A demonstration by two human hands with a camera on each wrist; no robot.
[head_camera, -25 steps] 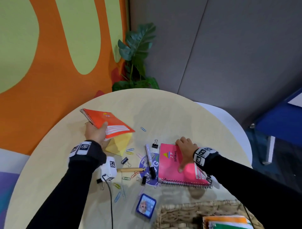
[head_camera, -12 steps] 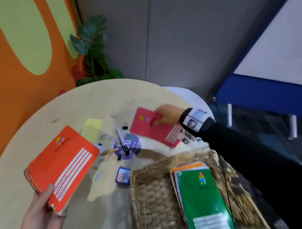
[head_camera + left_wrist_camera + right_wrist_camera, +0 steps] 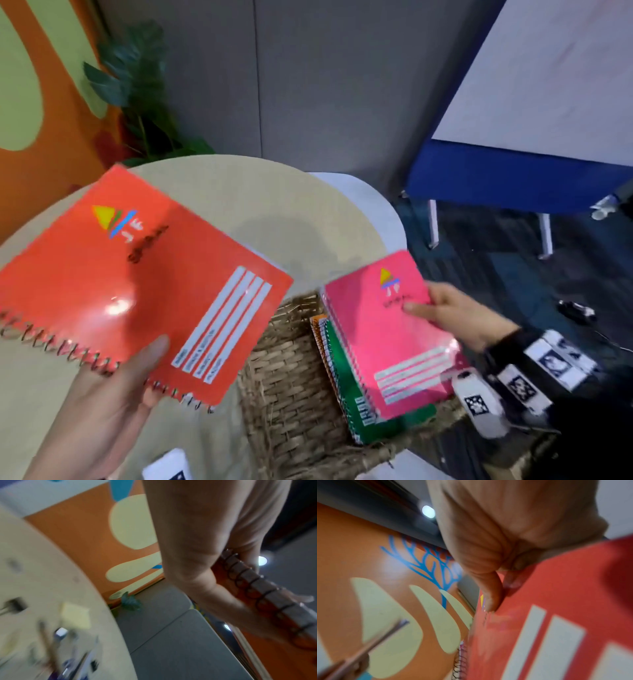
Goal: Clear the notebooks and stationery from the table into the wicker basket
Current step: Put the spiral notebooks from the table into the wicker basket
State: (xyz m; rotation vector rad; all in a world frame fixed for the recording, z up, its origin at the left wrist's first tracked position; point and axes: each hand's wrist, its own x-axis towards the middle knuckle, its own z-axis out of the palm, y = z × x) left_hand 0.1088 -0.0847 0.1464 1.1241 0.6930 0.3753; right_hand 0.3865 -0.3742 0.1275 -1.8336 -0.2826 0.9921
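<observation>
A wicker basket [image 3: 291,394] at the table's near edge already holds a green notebook [image 3: 356,407]. The left hand [image 3: 102,404] grips an orange notebook [image 3: 137,294] above the table; the right hand [image 3: 455,315] pinches a pink notebook [image 3: 394,335] over the basket. Best lower each flat onto the stack, spirals aligned

2 notebooks [image 3: 356,404] lie in the basket [image 3: 291,394], seemingly at the table's [image 3: 274,205] right edge.
</observation>
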